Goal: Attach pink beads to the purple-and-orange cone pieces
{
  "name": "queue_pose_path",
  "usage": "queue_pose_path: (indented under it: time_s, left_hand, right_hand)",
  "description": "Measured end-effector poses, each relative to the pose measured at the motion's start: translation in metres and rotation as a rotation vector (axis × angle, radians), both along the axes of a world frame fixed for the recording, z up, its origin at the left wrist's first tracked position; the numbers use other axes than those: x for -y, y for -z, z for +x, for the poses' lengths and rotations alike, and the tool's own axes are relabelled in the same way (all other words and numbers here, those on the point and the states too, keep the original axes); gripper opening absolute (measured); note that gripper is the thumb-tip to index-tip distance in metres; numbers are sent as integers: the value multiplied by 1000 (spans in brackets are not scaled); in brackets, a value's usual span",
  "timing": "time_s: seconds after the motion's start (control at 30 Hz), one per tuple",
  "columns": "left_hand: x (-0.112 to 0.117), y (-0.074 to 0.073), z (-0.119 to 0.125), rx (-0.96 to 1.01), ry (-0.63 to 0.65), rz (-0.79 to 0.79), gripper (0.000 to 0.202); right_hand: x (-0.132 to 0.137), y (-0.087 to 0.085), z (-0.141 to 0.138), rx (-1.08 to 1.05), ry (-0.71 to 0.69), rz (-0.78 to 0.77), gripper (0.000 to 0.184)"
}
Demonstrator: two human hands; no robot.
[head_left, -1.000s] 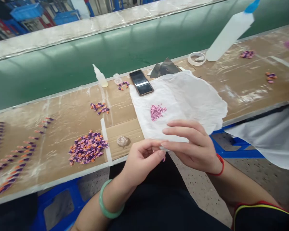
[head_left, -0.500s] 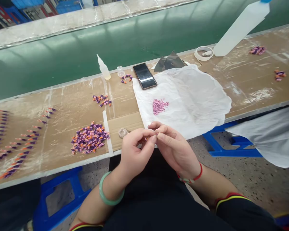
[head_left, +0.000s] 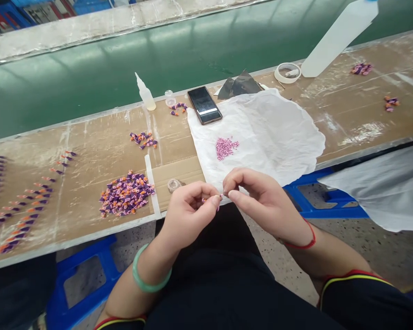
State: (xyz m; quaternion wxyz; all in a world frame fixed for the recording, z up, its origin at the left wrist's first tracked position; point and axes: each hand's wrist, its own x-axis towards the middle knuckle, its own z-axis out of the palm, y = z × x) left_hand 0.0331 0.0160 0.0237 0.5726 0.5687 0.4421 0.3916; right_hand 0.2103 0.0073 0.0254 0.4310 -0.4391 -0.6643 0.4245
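Observation:
My left hand (head_left: 190, 216) pinches a small purple-and-orange piece (head_left: 218, 207) between thumb and fingers, over the table's front edge; most of it is hidden. Just right of it, my right hand (head_left: 266, 201) has thumb and forefinger drawn together in a pinch. Whatever those fingertips hold is too small to make out. Beyond the hands, tiny pink beads (head_left: 226, 148) lie in a patch on a white cloth (head_left: 261, 133). A heap of purple-and-orange pieces (head_left: 126, 195) sits to the left, with a small clear round container (head_left: 174, 184) between heap and cloth.
A phone (head_left: 204, 105) rests on the cloth's far left corner. Behind stand a small dropper bottle (head_left: 146, 94), a tape roll (head_left: 287, 73) and a large white bottle (head_left: 337, 41). Rows of pieces (head_left: 27, 215) line the left. Blue stools (head_left: 86, 275) are below.
My right hand has drawn away to the right, opening a small gap between the two hands. My left hand keeps its pinch. The whole view has shifted slightly.

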Motion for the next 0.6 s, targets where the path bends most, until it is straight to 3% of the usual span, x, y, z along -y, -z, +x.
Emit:
queue_pose_path:
  time_s: [0.1, 0.27, 0.47, 0.6]
  left_hand:
    - [-1, -3, -2, -22, 31, -20, 16]
    - [-1, -4, -5, -59, 108, -43, 16]
    - [-3, -1, -8, 117, 157, -227, 25]
    - [-3, 1, -11, 160, 150, -268, 32]
  right_hand:
    - [-3, -9, 2, 144, -53, 72, 13]
    - [-2, -7, -2, 208, -72, 138, 16]
    - [-3, -6, -2, 182, -106, 92, 16]
    - [-5, -5, -2, 167, -134, 98, 16]
